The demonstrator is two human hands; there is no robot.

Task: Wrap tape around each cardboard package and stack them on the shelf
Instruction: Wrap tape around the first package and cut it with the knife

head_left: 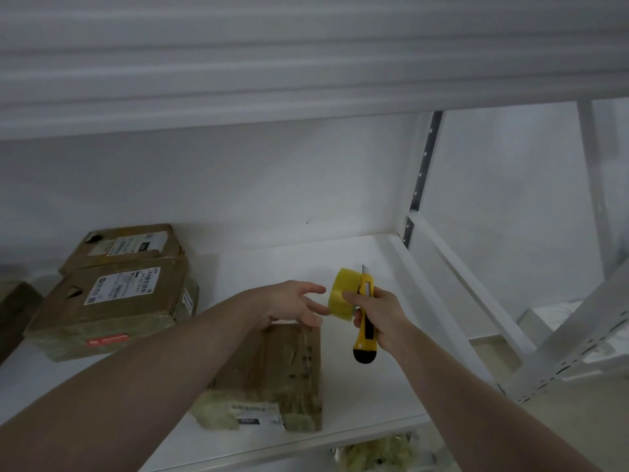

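Right hand (381,315) grips a yellow utility knife (364,321), blade end up, black butt end down; the same hand's fingers also pinch the tape roll (342,294), yellowish-clear, held just above the shelf (374,386). Left hand (292,303) is spread, fingers straight and relaxed, fingertips at the near side of the roll; I cannot tell whether they touch it.

Directly under both hands I see one cardboard package (282,366) lying flat on the white shelf board, glossy tape over its top face. A white label sits on its near edge; print there is too blurred for me to read.

To the left, a stack of two packages (112,294), the upper one set forward of the one beneath. Each carries a white shipping label with barcodes; text unreadable at this sharpness. The upper one also has a red strip with white lettering on its near side, illegible.

At the far left edge, part of a further brown box (13,311), cut off by the frame.

Count: three full packages, one partial, one tape roll, one knife.

A white upright post (423,175) with a row of holes stands at the shelf's back right corner.
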